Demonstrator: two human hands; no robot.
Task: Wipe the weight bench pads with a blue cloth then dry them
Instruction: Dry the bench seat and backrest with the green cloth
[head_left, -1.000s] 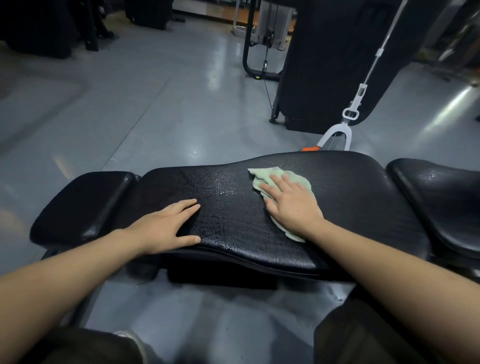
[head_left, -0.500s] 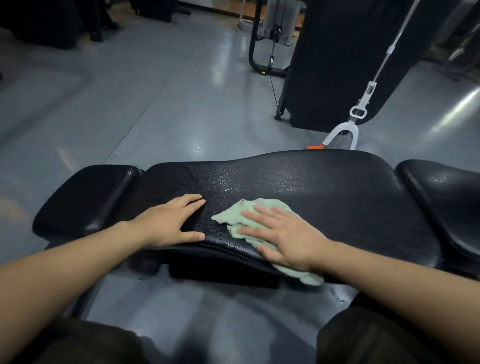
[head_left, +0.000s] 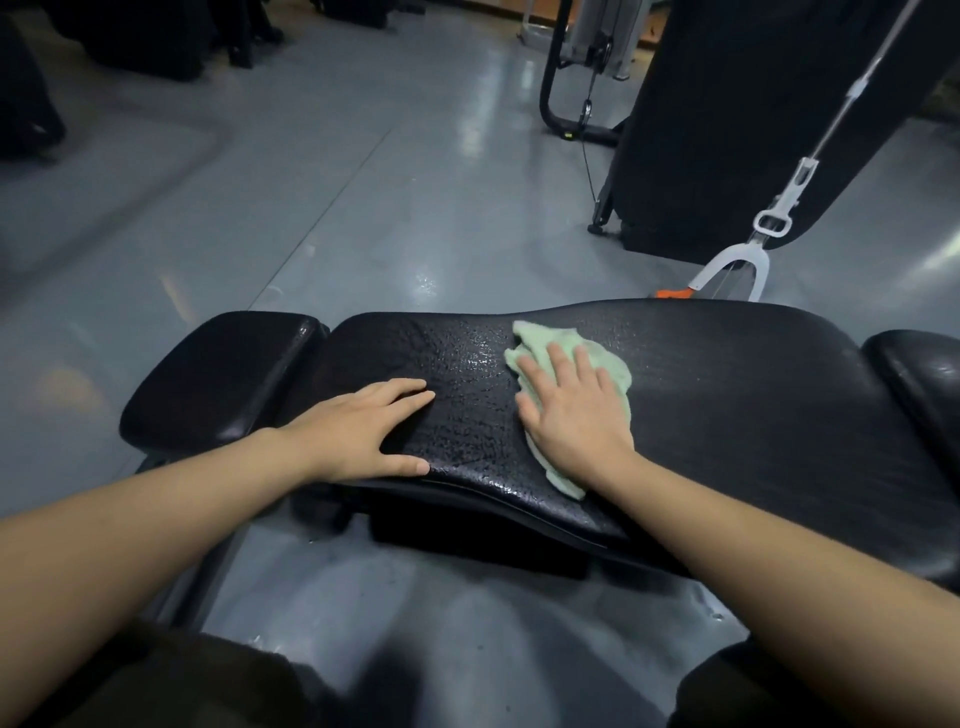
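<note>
A black weight bench lies across the view with a long middle pad (head_left: 753, 395), a small pad (head_left: 218, 374) at the left and another pad (head_left: 919, 374) at the right. Water droplets glisten on the middle pad's left part. My right hand (head_left: 571, 410) lies flat, fingers spread, pressing a pale green cloth (head_left: 550, 345) onto the middle pad, near its far edge. My left hand (head_left: 363, 431) rests flat on the pad's left end, holding nothing.
Grey glossy floor (head_left: 363, 182) stretches beyond the bench. A black padded machine (head_left: 753, 104) stands at the back right, with a white cable handle (head_left: 743, 260) hanging just behind the bench. Dark equipment stands at the back left. My knees sit below the bench's near edge.
My right hand slid the cloth from the pad's far side to its near edge, then back toward the far edge. The left hand stayed put.
</note>
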